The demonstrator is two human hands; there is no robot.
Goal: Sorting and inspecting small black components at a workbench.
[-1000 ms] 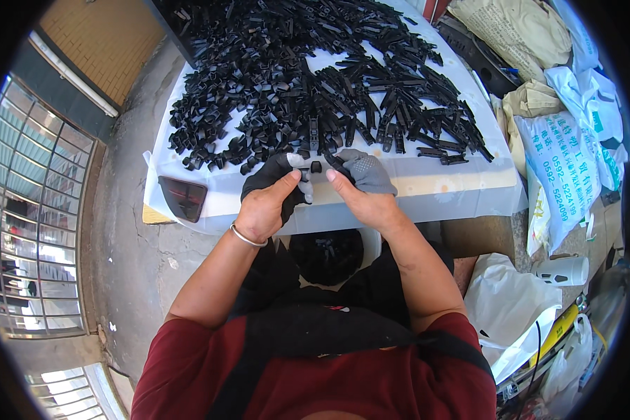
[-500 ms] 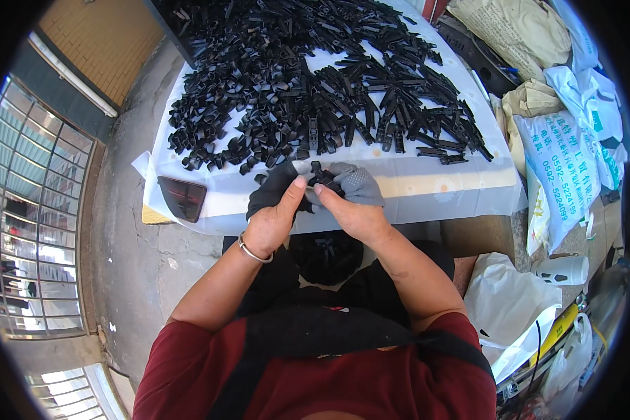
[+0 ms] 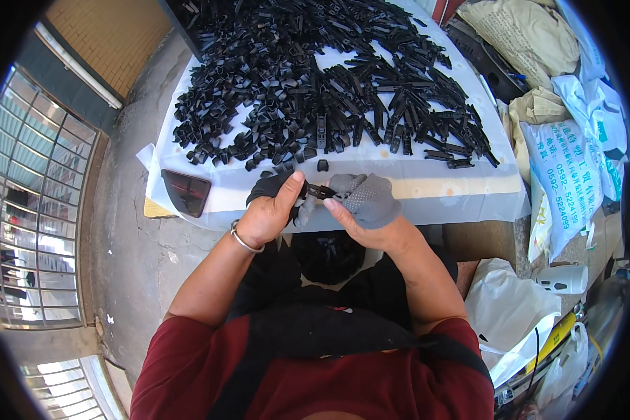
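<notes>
From my remote post, I see the left hand (image 3: 276,196) and right hand (image 3: 365,199) pinching a slim black part (image 3: 319,191) between them at the counter's (image 3: 437,175) near side, its long axis running crosswise; a small black piece (image 3: 323,165) lies just beyond.

I wear a dark red short-sleeved cloth shirt (image 3: 178,364) across the bottom of the frame, under a black fabric apron (image 3: 336,332) with broad dark straps and a small red-and-white mark (image 3: 341,309) near its upper edge. My left grip (image 3: 276,199) has a black fabric glove (image 3: 261,187) that leaves the thumb uncovered, and a smooth, pale metallic bangle (image 3: 246,239) circles that wrist. My right grip (image 3: 360,210) has a grey knit glove (image 3: 378,199) with light dots, its thumb uncovered too.
</notes>
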